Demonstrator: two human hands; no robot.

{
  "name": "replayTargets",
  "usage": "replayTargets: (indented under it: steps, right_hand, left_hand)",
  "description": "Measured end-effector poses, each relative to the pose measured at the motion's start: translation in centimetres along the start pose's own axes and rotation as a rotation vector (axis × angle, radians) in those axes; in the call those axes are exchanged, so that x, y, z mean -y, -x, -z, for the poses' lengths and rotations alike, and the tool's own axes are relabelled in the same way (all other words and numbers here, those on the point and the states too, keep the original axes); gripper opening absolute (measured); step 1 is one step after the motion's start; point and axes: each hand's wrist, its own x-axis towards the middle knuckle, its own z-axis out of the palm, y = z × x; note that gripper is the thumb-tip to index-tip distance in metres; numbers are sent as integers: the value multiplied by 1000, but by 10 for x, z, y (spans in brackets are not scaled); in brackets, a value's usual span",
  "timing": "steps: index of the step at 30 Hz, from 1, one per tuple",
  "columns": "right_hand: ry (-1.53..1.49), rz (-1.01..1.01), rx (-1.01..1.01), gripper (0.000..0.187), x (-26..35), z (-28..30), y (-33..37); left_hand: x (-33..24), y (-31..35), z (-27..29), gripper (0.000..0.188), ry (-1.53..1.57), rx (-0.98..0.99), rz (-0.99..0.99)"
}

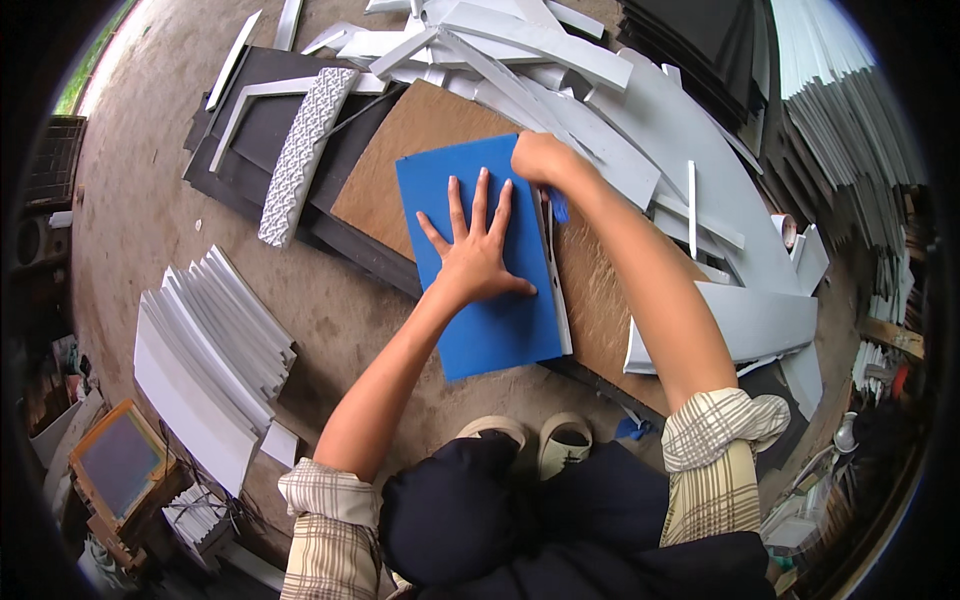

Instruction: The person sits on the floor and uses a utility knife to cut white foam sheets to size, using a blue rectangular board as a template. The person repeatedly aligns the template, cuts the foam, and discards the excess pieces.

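A blue rectangular sheet (500, 340) lies on a brown board (385, 170) in front of me. My left hand (475, 262) rests flat on it, fingers spread wide, pressing near its middle. At the sheet's far right corner my right hand (545, 158) is closed in a fist. What it grips is mostly hidden. A small bit of blue (559, 207) shows just below the fist, and I cannot make out its kind. A narrow white strip (556, 290) with dark marks runs along the sheet's right edge.
White offcuts (540, 45) heap up beyond and right of the board. A textured white block (308, 155) lies on black sheets (270, 80) at the left. Stacked white panels (205, 350) stand on the concrete floor. Black sheets (700, 60) pile up at the far right.
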Motion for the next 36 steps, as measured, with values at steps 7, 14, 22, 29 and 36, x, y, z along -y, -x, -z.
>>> replayTargets:
  steps: [7, 14, 22, 29, 36]
  right_hand:
    - [-26, -56, 241, 25, 1, -16, 51]
    - [-254, -167, 209, 26, -21, -94, 186]
    - [-32, 39, -31, 27, -17, -30, 161]
    - [-37, 19, -396, 34, -25, -16, 29]
    - [-197, -12, -130, 32, -1, -17, 10]
  left_hand:
    - [6, -1, -7, 133, -22, -45, -14]
    - [10, -2, -7, 135, -62, -5, 15]
    - [10, -4, 0, 137, -77, 68, 47]
    - [-3, -5, 0, 136, -73, 111, 29]
    - [7, -1, 4, 135, -67, 122, 59]
